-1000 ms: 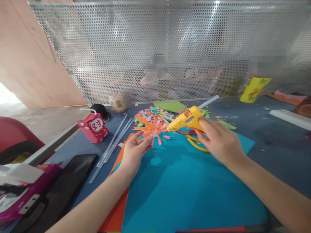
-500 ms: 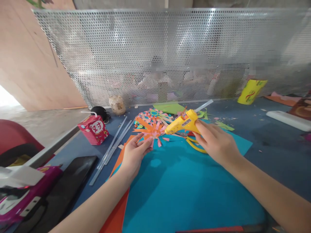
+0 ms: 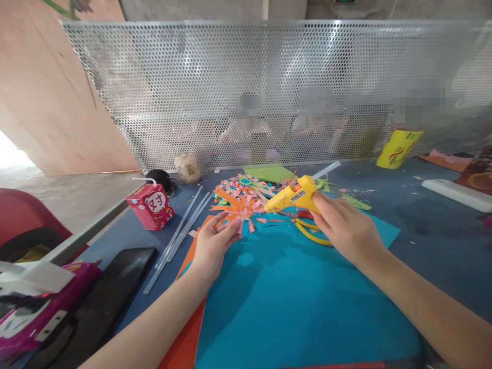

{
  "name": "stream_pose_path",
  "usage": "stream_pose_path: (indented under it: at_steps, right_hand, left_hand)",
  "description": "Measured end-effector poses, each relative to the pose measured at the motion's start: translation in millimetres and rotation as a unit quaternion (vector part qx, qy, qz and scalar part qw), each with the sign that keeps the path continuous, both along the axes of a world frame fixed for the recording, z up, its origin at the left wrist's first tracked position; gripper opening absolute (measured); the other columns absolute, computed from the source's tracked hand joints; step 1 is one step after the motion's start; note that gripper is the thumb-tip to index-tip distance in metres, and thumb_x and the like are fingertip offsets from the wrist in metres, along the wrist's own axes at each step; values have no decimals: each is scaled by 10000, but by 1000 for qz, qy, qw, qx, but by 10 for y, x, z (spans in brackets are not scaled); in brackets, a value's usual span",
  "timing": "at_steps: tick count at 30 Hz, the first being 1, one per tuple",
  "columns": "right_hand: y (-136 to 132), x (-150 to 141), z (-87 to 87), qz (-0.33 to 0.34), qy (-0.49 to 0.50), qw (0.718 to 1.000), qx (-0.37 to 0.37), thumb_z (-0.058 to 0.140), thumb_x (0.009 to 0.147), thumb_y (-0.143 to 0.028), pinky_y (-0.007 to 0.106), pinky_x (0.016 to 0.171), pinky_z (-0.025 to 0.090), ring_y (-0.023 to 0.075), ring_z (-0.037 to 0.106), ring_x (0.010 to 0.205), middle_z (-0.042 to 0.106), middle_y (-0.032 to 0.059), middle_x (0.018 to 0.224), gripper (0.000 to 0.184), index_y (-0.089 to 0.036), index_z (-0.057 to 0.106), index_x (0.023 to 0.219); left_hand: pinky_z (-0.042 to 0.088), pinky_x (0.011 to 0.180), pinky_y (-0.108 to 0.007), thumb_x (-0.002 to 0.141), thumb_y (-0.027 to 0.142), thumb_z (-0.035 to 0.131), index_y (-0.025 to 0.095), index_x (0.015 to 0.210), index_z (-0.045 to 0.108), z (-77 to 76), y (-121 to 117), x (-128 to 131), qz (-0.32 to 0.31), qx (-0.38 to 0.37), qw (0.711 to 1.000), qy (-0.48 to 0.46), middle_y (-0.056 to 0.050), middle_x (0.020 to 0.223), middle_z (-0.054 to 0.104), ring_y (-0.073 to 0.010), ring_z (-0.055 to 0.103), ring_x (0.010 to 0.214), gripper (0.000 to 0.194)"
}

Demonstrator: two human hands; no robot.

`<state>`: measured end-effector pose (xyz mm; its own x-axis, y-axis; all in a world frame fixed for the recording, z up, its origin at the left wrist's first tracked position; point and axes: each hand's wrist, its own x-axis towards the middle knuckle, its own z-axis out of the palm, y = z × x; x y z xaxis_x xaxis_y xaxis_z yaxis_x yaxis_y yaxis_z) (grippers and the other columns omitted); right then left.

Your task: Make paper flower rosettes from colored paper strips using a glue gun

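My right hand [image 3: 344, 225] grips a yellow hot glue gun [image 3: 294, 195], a clear glue stick poking out of its back. The nozzle points left at an orange and pink fringed paper flower [image 3: 239, 204]. My left hand [image 3: 212, 242] pinches the near edge of that flower with fingers and thumb. Both hands hover over a large blue paper sheet [image 3: 292, 292] that lies on an orange sheet [image 3: 184, 338]. A second multicoloured paper flower [image 3: 244, 182] lies just behind the first.
Clear glue sticks [image 3: 179, 233] lie left of the flowers, beside a red drink carton [image 3: 150, 204] with a straw. A black tablet [image 3: 103, 292] and a pink package [image 3: 34, 312] are at the near left. Yellow-handled scissors [image 3: 307, 228] lie under my right hand. A perforated metal screen [image 3: 269, 92] closes the back; a yellow packet [image 3: 397, 148] leans there.
The glue gun's nozzle has stayed close to the orange flower, with small shifts only. My left hand keeps its pinch on the flower's edge. The view has tilted slightly.
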<state>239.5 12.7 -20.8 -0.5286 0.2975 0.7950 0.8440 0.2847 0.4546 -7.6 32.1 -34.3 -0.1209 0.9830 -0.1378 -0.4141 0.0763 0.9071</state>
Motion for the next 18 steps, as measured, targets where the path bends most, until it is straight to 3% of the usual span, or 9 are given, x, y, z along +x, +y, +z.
stream_pose_path:
  at_steps: [11,18]
  right_hand:
    - [-24,9,55,-12,-2,1000,23,584,772,-105,274,685,515,197,637,784,678,128,906,369,-45,469,1118]
    - [-4,-28,19,-6,16,999,33,560,790,-161,290,683,530,203,642,792,672,124,928,476,-79,388,1226]
  left_hand:
    - [533,529,-194,709,36,630,92,1040,521,15,15,-19,13,8,1000,-13,-56,666,678,-113,640,549,353]
    - [537,554,-210,672,57,675,89,1052,523,19,-1,-16,4,8,1000,-5,-55,659,671,-132,646,576,410]
